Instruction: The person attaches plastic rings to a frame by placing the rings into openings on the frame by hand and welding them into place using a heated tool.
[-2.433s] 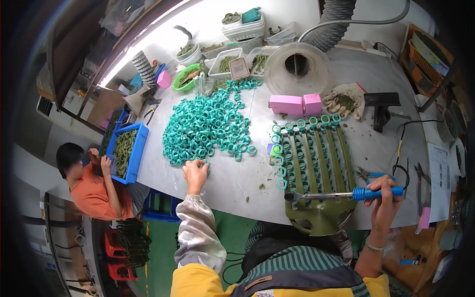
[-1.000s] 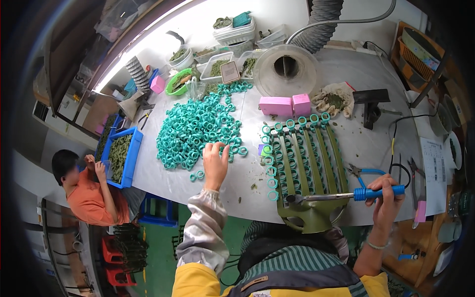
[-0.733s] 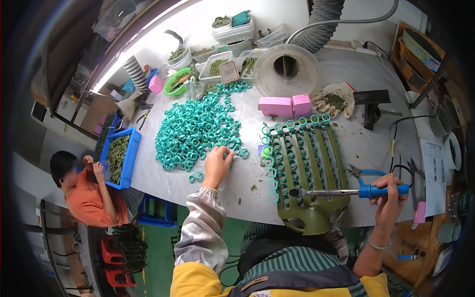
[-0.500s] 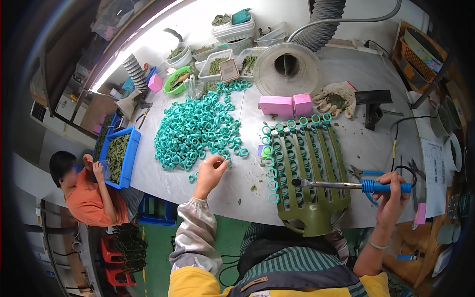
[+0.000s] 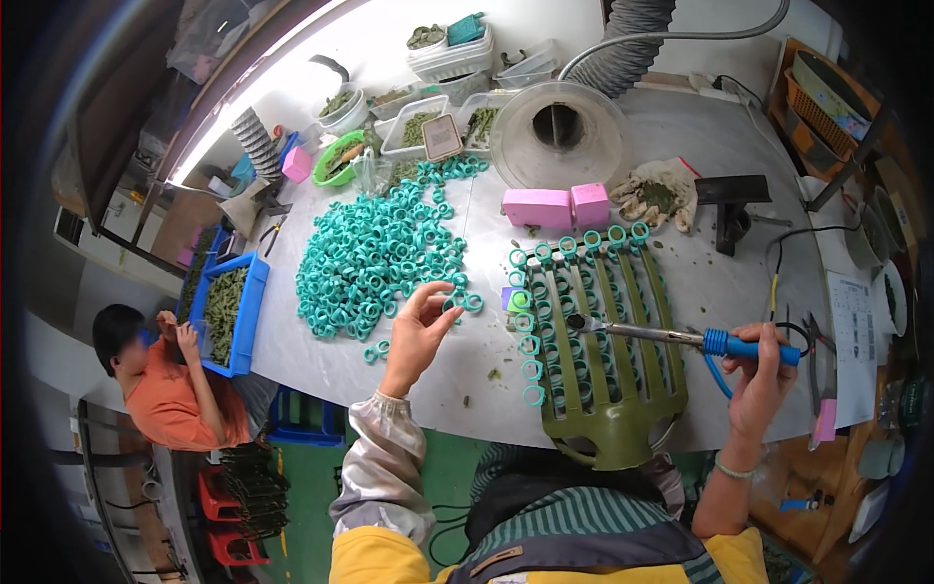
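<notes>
Thumb and forefinger parted, my left hand (image 5: 416,339) is at the lower right edge of a big heap of small teal rings (image 5: 375,258). One loose ring (image 5: 473,303) lies just past its fingertips, and nothing can be seen held. My right hand (image 5: 764,384) grips the blue handle of a soldering iron (image 5: 728,345). The iron points left, its dark tip above an olive-green slatted frame (image 5: 623,419) at the table's front edge. Teal rings sit in rows between the slats and along the frame's left and far edges.
Pink blocks (image 5: 537,208), a stained glove (image 5: 658,193) and a black stand (image 5: 730,209) are beyond the frame. A clear funnel hood (image 5: 506,146) and tubs of green pieces (image 5: 413,131) line the back. At left, a co-worker in orange (image 5: 180,399) sits by a blue crate (image 5: 248,316).
My left thumb and forefinger have moved apart, and the hand has shifted slightly up. The iron's tip has risen a little over the frame. My head view has shifted slightly.
</notes>
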`<state>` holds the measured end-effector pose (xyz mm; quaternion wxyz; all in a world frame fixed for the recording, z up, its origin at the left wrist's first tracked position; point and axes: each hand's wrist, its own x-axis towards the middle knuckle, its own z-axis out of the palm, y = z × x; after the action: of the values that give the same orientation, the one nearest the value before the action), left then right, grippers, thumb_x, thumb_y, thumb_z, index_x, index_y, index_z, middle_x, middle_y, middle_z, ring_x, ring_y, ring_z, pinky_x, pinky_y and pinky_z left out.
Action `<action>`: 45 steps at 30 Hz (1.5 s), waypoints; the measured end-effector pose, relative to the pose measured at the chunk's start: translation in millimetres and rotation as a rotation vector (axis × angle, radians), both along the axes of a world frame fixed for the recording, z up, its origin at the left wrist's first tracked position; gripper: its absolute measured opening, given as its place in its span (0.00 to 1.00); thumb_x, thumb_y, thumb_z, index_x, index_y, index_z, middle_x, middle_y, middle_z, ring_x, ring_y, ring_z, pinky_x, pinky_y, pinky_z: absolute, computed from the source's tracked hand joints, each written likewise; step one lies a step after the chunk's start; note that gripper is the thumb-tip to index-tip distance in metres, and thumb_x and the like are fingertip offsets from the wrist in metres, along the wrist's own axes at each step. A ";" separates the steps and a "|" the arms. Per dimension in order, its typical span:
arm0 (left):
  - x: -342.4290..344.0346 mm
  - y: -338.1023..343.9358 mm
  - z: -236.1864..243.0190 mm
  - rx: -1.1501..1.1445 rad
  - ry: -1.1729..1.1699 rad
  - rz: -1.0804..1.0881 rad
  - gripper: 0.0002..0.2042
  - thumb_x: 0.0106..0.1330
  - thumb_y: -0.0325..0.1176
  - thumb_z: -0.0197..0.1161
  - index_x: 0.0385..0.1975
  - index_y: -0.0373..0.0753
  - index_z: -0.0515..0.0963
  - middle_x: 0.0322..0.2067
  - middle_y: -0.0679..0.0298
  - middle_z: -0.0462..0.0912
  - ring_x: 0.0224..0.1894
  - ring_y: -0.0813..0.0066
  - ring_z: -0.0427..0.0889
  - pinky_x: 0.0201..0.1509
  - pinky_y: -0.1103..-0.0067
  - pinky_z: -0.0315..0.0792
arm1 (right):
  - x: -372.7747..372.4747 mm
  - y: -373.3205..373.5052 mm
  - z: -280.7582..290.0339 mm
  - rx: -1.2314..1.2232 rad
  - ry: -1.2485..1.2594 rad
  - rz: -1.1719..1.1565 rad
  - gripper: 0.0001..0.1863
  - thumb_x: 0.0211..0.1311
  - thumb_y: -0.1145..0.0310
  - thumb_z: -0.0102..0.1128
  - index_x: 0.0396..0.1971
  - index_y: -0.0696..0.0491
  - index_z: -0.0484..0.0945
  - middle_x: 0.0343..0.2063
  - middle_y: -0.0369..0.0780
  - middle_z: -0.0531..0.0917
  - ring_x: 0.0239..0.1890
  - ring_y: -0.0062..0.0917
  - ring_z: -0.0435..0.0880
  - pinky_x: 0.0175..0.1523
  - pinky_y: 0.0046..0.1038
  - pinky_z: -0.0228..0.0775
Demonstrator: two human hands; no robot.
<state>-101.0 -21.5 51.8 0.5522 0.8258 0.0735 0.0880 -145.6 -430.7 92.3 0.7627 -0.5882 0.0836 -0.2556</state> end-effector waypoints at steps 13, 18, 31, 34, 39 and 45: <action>60.7 -80.9 -1.4 0.416 -0.358 -0.421 0.13 0.57 0.24 0.68 0.43 0.38 0.83 0.44 0.60 0.82 0.48 0.58 0.78 0.53 0.70 0.72 | 36.0 32.8 -32.1 -0.033 -0.013 0.093 0.15 0.72 0.64 0.54 0.31 0.61 0.80 0.28 0.39 0.85 0.22 0.18 0.83 0.30 0.20 0.77; 70.4 -88.3 -12.7 0.462 -0.358 -0.450 0.12 0.56 0.25 0.68 0.41 0.38 0.83 0.43 0.61 0.84 0.49 0.58 0.78 0.54 0.69 0.72 | 46.8 42.4 -36.8 0.003 -0.045 0.138 0.14 0.72 0.65 0.55 0.32 0.61 0.80 0.30 0.40 0.85 0.23 0.19 0.84 0.31 0.21 0.78; 68.7 -22.8 -7.2 0.383 -0.307 -0.025 0.03 0.62 0.23 0.63 0.33 0.34 0.79 0.31 0.58 0.81 0.35 0.67 0.82 0.36 0.75 0.75 | 24.8 20.5 -15.7 0.012 -0.020 0.058 0.15 0.70 0.68 0.54 0.27 0.62 0.79 0.29 0.43 0.84 0.17 0.20 0.80 0.24 0.19 0.74; 43.6 39.3 -21.9 0.892 -0.121 0.001 0.08 0.56 0.27 0.67 0.34 0.39 0.76 0.30 0.59 0.79 0.37 0.56 0.78 0.43 0.64 0.71 | 22.5 20.6 -12.4 0.023 -0.012 0.048 0.14 0.69 0.68 0.54 0.27 0.62 0.79 0.28 0.44 0.84 0.17 0.21 0.79 0.23 0.19 0.74; 19.3 55.6 -49.4 0.858 -0.121 0.075 0.07 0.55 0.25 0.66 0.34 0.39 0.81 0.33 0.59 0.78 0.40 0.56 0.77 0.45 0.66 0.72 | 21.6 21.9 -11.8 0.022 -0.011 0.053 0.14 0.69 0.68 0.54 0.26 0.62 0.79 0.28 0.43 0.83 0.16 0.21 0.79 0.23 0.19 0.73; 10.0 64.2 -45.3 0.089 -0.010 0.137 0.10 0.66 0.22 0.58 0.44 0.38 0.83 0.41 0.64 0.81 0.36 0.76 0.83 0.44 0.79 0.81 | 18.6 22.2 -11.6 0.005 -0.011 0.047 0.15 0.69 0.67 0.55 0.26 0.61 0.79 0.28 0.42 0.83 0.16 0.22 0.79 0.23 0.19 0.73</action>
<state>-91.0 42.8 6.5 0.5079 0.8422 0.1229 0.1328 -127.0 -408.4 80.7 0.7704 -0.5866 0.0662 -0.2408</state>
